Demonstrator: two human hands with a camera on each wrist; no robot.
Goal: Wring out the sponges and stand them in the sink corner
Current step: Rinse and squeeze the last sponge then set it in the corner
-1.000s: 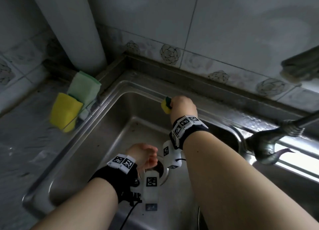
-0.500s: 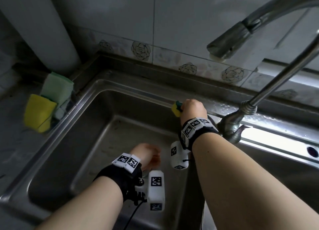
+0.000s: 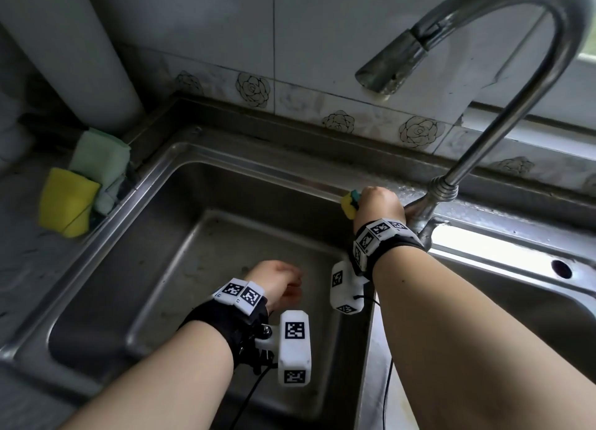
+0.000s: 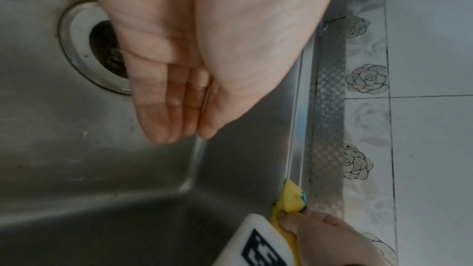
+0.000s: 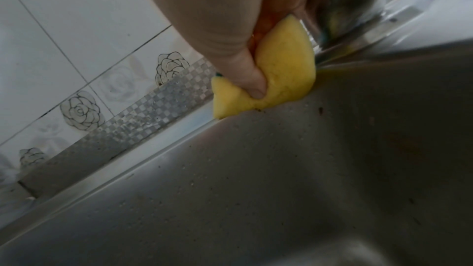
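Note:
My right hand (image 3: 375, 204) grips a yellow sponge with a green scouring side (image 3: 349, 204) (image 5: 276, 80) (image 4: 291, 197) at the sink's back rim, next to the tap base; my thumb presses into its squashed yellow foam. Over the basin near the drain (image 4: 102, 48) hangs my left hand (image 3: 277, 279) (image 4: 176, 116), fingers straight and together, holding nothing. Two more sponges stand on the counter at the sink's left back corner: a yellow one (image 3: 66, 202) and a pale green one (image 3: 101, 163) behind it.
The steel sink (image 3: 161, 184) has a bare basin floor. A curved tap (image 3: 503, 107) arches overhead at the right, its base (image 3: 422, 217) right beside my right hand. A white pipe (image 3: 74, 52) rises at the back left. Tiled wall behind.
The head view has swung right and up, so the tap now fills the upper right. My right hand still squeezes the sponge at the back rim; my left hand stays low over the basin.

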